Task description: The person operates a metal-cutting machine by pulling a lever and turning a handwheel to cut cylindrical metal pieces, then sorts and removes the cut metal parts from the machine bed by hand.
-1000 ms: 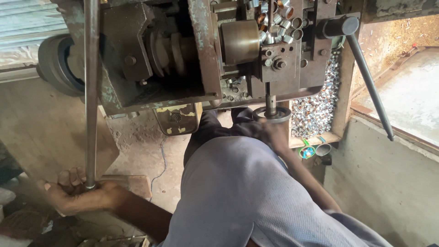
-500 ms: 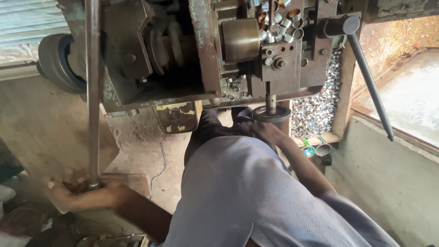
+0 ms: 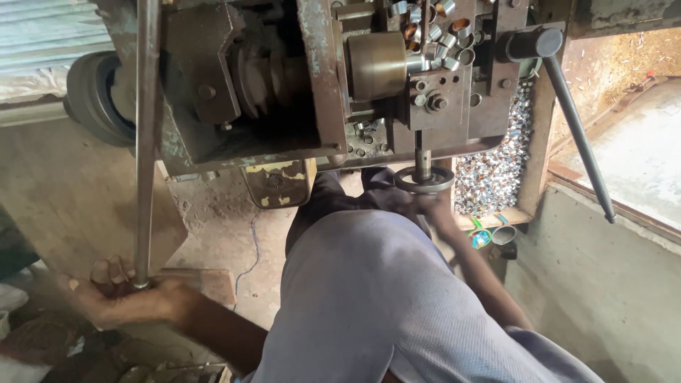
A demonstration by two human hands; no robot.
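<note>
My left hand (image 3: pixel 120 294) is closed around the lower end of a long steel lever rod (image 3: pixel 145 142) that runs up the left side of an old greasy machine (image 3: pixel 284 92). My right hand (image 3: pixel 425 206) reaches under the machine and grips a small round handwheel (image 3: pixel 423 179) on a short vertical shaft. Above the handwheel sit a brass-coloured cylinder (image 3: pixel 376 65) and a chute with several short metal ring pieces (image 3: pixel 440 32). My bent knee in grey cloth (image 3: pixel 369 298) fills the lower middle and hides part of my right forearm.
A heap of shiny metal rings (image 3: pixel 493 174) lies in a bin right of the handwheel. A long dark lever with a round knob (image 3: pixel 574 120) slants down at the right. A black wheel (image 3: pixel 92 96) sits at the machine's left; a concrete ledge (image 3: pixel 603 276) is lower right.
The view has shifted slightly. My left hand has stayed on the rod's end and my right hand has stayed at the handwheel.
</note>
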